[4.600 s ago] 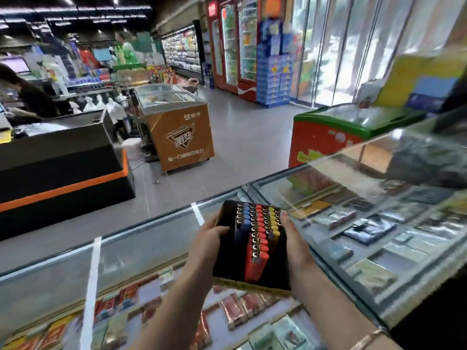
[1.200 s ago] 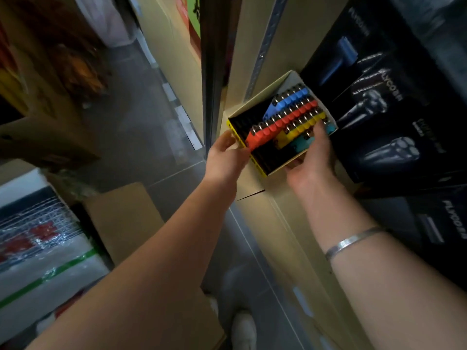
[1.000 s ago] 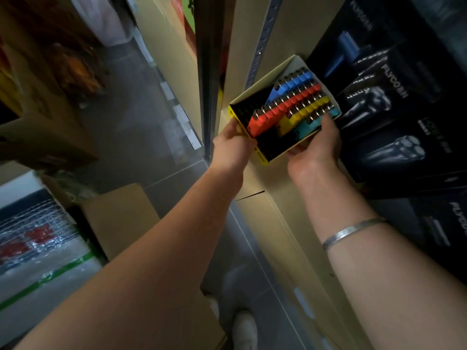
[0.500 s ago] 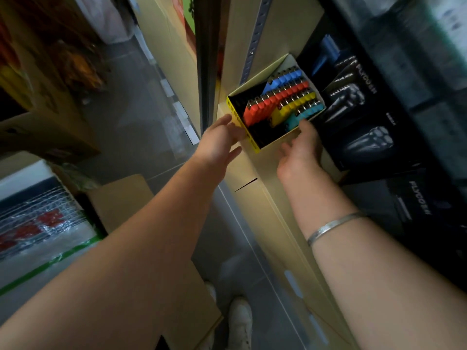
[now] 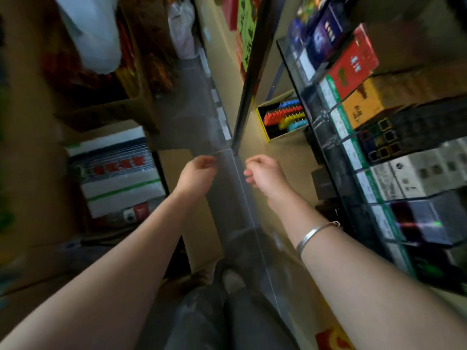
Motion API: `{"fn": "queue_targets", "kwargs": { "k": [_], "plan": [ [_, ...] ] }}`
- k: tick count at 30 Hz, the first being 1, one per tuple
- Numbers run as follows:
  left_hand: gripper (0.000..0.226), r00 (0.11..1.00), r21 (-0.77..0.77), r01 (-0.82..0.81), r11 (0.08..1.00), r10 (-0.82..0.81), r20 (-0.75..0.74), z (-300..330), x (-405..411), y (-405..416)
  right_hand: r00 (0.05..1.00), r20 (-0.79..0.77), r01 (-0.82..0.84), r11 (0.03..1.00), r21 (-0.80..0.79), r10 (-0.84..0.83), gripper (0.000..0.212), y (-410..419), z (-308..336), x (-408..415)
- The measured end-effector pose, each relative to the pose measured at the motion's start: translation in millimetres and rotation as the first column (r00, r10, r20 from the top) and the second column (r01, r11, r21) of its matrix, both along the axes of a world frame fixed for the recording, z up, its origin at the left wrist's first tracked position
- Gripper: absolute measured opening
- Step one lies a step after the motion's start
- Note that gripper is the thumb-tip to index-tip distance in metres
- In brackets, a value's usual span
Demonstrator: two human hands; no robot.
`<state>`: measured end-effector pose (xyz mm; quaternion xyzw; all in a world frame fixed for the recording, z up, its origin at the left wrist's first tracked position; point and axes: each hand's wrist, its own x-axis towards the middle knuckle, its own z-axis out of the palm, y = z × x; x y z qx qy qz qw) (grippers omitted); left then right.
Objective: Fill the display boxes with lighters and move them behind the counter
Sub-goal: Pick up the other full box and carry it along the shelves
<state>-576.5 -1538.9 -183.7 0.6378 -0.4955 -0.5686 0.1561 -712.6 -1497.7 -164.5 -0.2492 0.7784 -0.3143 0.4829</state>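
Observation:
The display box (image 5: pixel 262 122), yellow-edged with a black inside, rests on a low shelf behind the counter, partly hidden by the glass shelf above it. Rows of blue, red, yellow and teal lighters (image 5: pixel 284 116) stand in it. My left hand (image 5: pixel 198 170) hangs below and to the left of the box, fingers loosely curled, holding nothing. My right hand (image 5: pixel 262 171), with a silver bracelet on the wrist, is below the box, also loosely curled and holding nothing. Neither hand touches the box.
A glass shelf (image 5: pixel 326 137) at right carries several cigarette cartons (image 5: pixel 353 64). A dark vertical post (image 5: pixel 250 79) stands left of the box. Cardboard boxes (image 5: pixel 116 173) and white bags (image 5: pixel 93 31) line the left side. My legs and a shoe (image 5: pixel 231 281) are on the narrow floor.
Both hands let go of the display box and pulled back down away from it. The box stays on the low shelf. My view has risen and now shows the cigarette shelf.

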Motion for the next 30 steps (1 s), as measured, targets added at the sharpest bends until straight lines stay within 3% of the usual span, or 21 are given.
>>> {"fn": "queue_targets", "kwargs": {
  "k": [2,4,8,11,13,17,22,26,30],
  "plan": [
    [0.03,0.995,-0.023,0.039,0.999,-0.036,0.098,14,23,34,0.979,-0.077,-0.191,0.982,-0.007,0.19,0.014,21,13,14],
    [0.031,0.973,-0.049,0.087,0.995,-0.074,0.217,24,47,72,0.89,-0.163,-0.428,0.903,0.018,0.425,0.013,43,22,28],
    [0.033,0.896,-0.032,0.138,0.99,-0.111,0.429,32,90,152,0.623,-0.213,-0.747,0.653,0.12,0.752,0.01,88,27,55],
    [0.032,0.903,0.008,0.042,0.999,-0.041,0.427,34,117,211,0.419,-0.236,-0.858,0.468,0.213,0.877,0.005,122,21,77],
    [0.032,0.91,0.051,-0.031,0.998,0.007,0.415,35,135,254,0.234,-0.241,-0.911,0.299,0.285,0.942,0.008,149,16,90],
    [0.038,0.886,0.172,-0.131,0.976,0.037,0.463,25,167,348,-0.107,-0.177,-0.917,-0.029,0.397,0.978,0.013,206,6,116],
    [0.04,0.84,0.254,-0.427,0.868,0.277,0.467,13,199,466,-0.439,-0.13,-0.82,-0.337,0.463,0.889,0.017,265,0,162],
    [0.038,0.742,0.256,-0.643,0.722,0.503,0.443,6,216,562,-0.62,-0.128,-0.715,-0.491,0.497,0.774,0.018,310,1,218],
    [0.038,0.636,0.307,-0.771,0.558,0.656,0.406,0,220,671,-0.726,-0.128,-0.627,-0.574,0.526,0.676,0.015,367,-4,265]
  ]
}}
